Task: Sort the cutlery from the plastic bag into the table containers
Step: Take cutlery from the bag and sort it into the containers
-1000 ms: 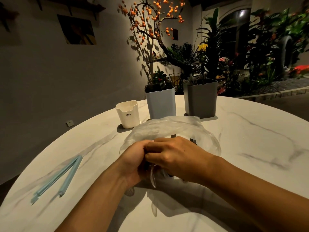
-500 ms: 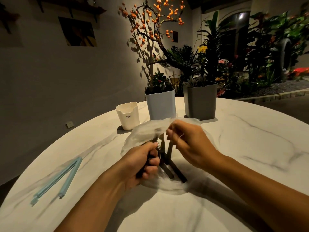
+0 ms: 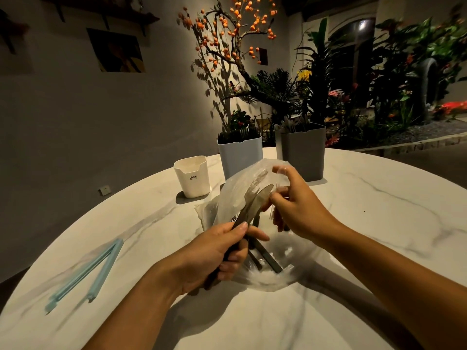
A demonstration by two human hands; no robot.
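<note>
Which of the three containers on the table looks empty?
The small white cup on the left; the pale blue container and the grey container beside it both have cutlery sticking out.

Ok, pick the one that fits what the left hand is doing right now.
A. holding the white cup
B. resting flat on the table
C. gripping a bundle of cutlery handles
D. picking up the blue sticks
C: the left hand is curled round the dark handles of the cutlery, whose ends sit inside the plastic bag.
</note>
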